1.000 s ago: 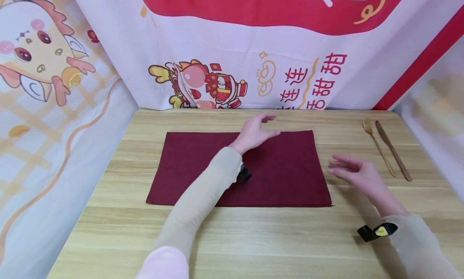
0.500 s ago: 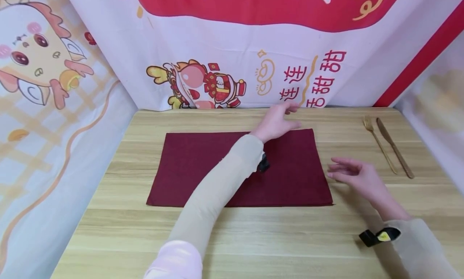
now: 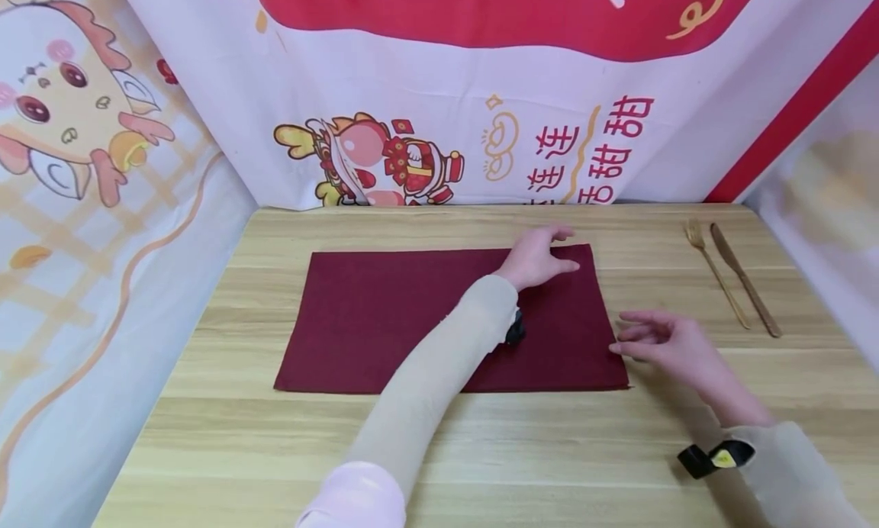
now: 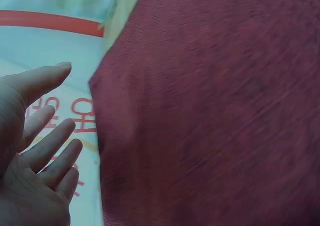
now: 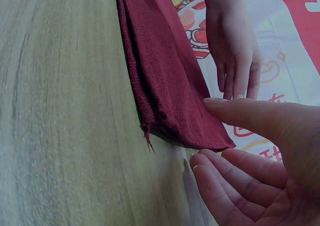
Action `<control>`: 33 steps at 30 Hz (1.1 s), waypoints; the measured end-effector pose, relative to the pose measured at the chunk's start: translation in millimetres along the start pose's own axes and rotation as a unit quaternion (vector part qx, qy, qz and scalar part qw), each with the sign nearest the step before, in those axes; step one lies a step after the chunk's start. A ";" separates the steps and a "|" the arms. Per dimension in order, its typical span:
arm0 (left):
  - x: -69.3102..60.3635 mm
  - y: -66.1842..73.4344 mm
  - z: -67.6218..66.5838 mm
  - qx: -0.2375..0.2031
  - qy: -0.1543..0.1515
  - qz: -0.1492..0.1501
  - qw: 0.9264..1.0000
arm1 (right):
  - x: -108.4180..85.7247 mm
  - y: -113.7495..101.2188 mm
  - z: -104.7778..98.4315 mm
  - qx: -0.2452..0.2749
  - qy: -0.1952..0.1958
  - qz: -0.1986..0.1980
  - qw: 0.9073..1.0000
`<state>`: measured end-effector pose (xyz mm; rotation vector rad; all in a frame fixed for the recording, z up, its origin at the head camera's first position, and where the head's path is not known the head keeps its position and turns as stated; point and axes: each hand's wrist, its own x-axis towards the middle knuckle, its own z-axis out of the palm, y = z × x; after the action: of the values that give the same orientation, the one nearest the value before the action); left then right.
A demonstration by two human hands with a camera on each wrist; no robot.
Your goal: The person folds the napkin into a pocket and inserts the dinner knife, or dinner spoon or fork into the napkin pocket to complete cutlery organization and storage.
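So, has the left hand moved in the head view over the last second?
Yes. Judged against the fork, the left hand went rightward, toward the burgundy cloth's far right corner.

A: Head view: the left sleeve (image 3: 429, 383) hides a strip of the maroon cloth (image 3: 391, 307) mid-frame. Anyone able to read that yellow label (image 3: 723, 458), lower right?

B: Nope, too tiny. Wall print (image 3: 827, 196) far right is blurry too, and the left wrist cam crops the cloth.

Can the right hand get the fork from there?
Probably yes: the right hand looks empty, nothing seems to lie between it and the fork, and the knife is on the fork's other side.
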<state>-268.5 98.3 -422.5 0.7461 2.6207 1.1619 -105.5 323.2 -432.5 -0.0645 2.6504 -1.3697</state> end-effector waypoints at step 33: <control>5.8 3.7 28.3 0.168 0.008 -0.030 0.985 | -4.8 -2.0 4.9 -0.005 -0.013 0.032 0.999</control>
<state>-262.1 121.6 -438.8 0.7095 2.8683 0.7183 -100.0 318.6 -433.1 0.0005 2.6136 -1.3274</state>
